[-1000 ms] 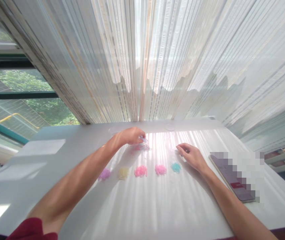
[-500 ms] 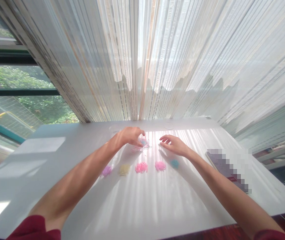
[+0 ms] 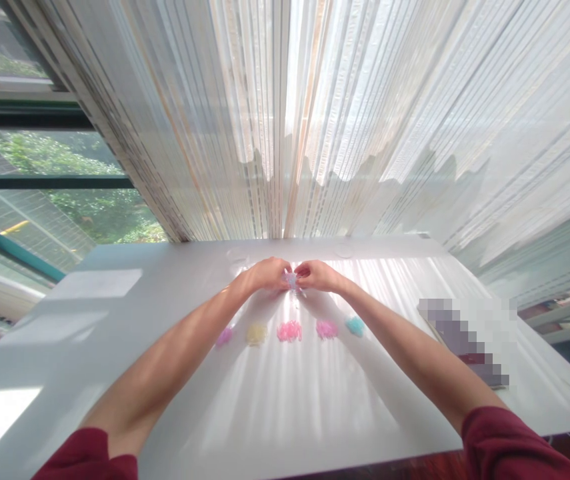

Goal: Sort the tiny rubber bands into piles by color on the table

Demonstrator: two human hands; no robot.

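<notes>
Over the far middle of the white table, my left hand and my right hand meet. Between their fingertips is a small clump of pale blue and pinkish pieces that look like paper clips. Both hands have their fingers closed on it; the exact grip is too small to make out. Nearer to me lies a row of small colour-sorted piles: a purple pile, a yellow pile, a red-pink pile, a pink pile and a turquoise pile.
To the right of my right forearm lies a flat booklet-like thing, partly pixelated. Clear round lids or dishes, a left one and a right one, sit near the far edge. A striped sheer curtain hangs behind the table.
My right hand has moved left and closed on the clump beside my left hand; before, it was open and apart. The view has shifted slightly.
</notes>
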